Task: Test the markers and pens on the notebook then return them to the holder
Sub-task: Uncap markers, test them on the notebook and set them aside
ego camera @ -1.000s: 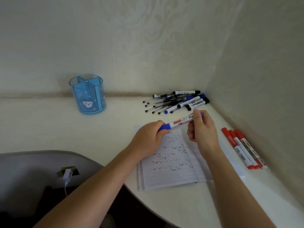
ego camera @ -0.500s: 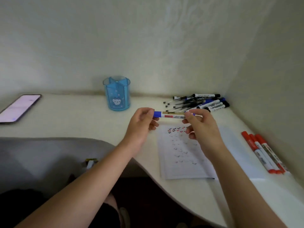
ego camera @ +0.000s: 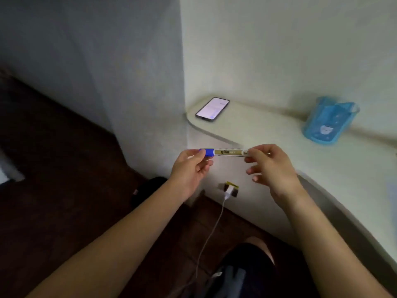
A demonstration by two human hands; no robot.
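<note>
Cream-white walls fill the space above and behind the two grips, meeting in a vertical corner up and to the left of them. Dark brown floor (ego camera: 64, 190) spreads below and to the left of the grips. A pale desk (ego camera: 268, 130) with a rounded edge curves behind and to the right of the grips. Blue and translucent, the holder (ego camera: 326, 123) stands upright on the desk up and to the right of the right grip, well apart from it, with a small cartoon face on its wall. A phone (ego camera: 212, 108) with a lit screen lies flat on the desk's far left end, above the left grip. A white charger (ego camera: 229, 190) sits plugged into a socket on the panel below and between the grips, its cable hanging down. The left hand (ego camera: 191, 166) pinches the blue cap end of the marker (ego camera: 227, 152) between thumb and fingertips, closed on it. The right hand (ego camera: 270, 164) closes thumb and forefinger on the marker's other end, the remaining fingers curled loosely beneath. The marker lies level in the air between the two grips, off the desk's edge, its label facing up. The notebook and the other pens are out of view.
</note>
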